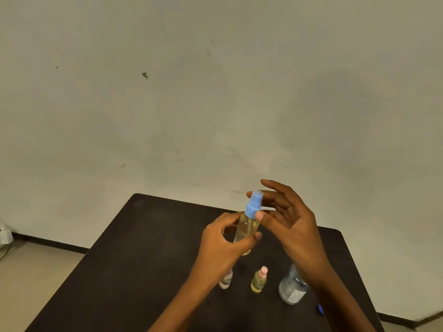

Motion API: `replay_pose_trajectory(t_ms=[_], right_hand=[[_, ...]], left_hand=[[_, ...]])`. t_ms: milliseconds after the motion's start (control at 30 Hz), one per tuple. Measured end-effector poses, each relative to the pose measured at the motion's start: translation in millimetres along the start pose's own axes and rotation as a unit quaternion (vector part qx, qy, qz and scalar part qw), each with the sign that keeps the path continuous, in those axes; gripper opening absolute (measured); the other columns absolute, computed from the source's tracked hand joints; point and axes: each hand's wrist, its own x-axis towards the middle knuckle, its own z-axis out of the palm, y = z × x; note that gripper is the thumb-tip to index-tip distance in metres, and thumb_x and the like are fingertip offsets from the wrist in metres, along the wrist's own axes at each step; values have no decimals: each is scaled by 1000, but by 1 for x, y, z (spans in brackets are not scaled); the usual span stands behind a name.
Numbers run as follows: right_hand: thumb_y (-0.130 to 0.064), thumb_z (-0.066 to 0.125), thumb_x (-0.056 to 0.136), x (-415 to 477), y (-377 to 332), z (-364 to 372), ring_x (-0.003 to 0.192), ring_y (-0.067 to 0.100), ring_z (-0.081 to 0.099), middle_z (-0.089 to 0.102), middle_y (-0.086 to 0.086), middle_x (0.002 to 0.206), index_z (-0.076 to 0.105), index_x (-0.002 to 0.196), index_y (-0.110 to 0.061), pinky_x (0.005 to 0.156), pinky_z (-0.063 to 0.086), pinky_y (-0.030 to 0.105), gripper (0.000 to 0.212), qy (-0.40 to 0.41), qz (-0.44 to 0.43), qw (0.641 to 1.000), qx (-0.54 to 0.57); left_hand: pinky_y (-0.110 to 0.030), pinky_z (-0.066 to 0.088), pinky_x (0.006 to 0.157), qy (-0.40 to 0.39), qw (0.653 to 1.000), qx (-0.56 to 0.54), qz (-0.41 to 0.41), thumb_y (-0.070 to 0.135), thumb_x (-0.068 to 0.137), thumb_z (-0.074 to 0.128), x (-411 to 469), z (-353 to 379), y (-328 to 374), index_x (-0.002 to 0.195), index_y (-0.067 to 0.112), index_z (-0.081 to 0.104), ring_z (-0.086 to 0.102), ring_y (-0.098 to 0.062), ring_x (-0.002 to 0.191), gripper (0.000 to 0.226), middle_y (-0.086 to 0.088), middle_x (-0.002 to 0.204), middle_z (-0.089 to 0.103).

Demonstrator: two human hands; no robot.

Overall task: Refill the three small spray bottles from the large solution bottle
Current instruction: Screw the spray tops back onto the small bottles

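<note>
My left hand [224, 245] grips a slim clear spray bottle [247, 227] with pale yellow liquid and a blue spray top [254, 204], held upright above the dark table [134, 271]. My right hand [287, 216] is beside the blue top with fingers spread; its thumb tip touches the collar. On the table stand a small spray bottle with a pink top [259, 280], another small bottle [226, 281] partly hidden behind my left wrist, and the large clear solution bottle [291, 287], partly hidden by my right forearm.
A small blue object [320, 309] lies on the table at the right, beside my right forearm. The table stands near a plain wall. A white box with cables [5, 236] sits on the floor at the far left.
</note>
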Motion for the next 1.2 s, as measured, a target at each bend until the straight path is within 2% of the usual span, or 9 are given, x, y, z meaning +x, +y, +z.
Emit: replay_pose_trajectory(t_ms=[200,400,567,700,767,900,1000,1100,1200], right_hand=[[-14,65,75,0,-1,-1,101,13,66,70,-10,104,52,121,-24,86,51,21,48,-19,-1,1000,-8],[-23,72,65,0,0,2,94,13,65,67,-10,96,56,113,-32,80,52,18,51,22,-13,999,-36],[-28,77,65,1,2,4,95,11,62,63,-14,100,52,115,-36,81,52,20,57,21,-11,998,-59],[-40,73,70,-2,4,0,113,15,59,66,-12,114,46,128,-35,98,47,38,64,-5,9,1000,-17],[-44,71,73,-4,2,-2,114,13,59,67,-10,114,45,131,-32,102,44,38,65,-16,16,1000,3],[-20,66,73,-5,-1,-1,104,12,65,72,-11,101,50,124,-28,100,45,37,54,7,14,1000,1],[-20,72,67,-3,1,0,103,16,64,70,-10,99,55,118,-32,97,49,41,55,33,6,999,-18],[-21,79,66,-1,2,2,98,15,64,66,-9,94,56,115,-33,91,52,36,55,35,-1,999,-24],[-25,81,65,1,5,4,94,14,62,63,-10,92,55,116,-33,88,53,36,58,29,-6,999,-43]], left_hand=[[-17,50,84,-6,1000,5,-5,54,58,64,-1,0,0,100,33,63,62,-6,95,47,10,96,68],[-14,50,81,-5,1000,18,-11,53,57,65,-1,0,2,96,41,61,63,-3,94,41,11,95,69],[-8,47,75,-6,999,29,-19,41,63,76,-3,1,0,88,45,58,61,4,93,31,20,88,67],[-11,48,80,-8,1000,10,-11,44,63,73,-3,0,2,97,38,62,62,-4,95,36,10,94,68],[-11,48,82,-4,1000,6,-7,53,59,66,-3,0,3,99,36,63,62,-5,96,44,10,96,68],[-14,49,82,-5,1000,3,-8,52,58,67,-3,0,2,100,34,64,63,-6,95,45,10,96,68],[-15,50,82,-6,1000,3,-5,54,58,65,-4,1,4,99,34,65,63,-6,95,45,10,94,69],[-11,48,80,-6,1000,12,-3,53,59,66,-4,0,4,93,40,62,63,-3,93,37,11,91,69],[-11,48,80,-14,999,27,-10,42,65,75,-4,1,3,95,40,60,61,-2,95,34,12,94,68]])
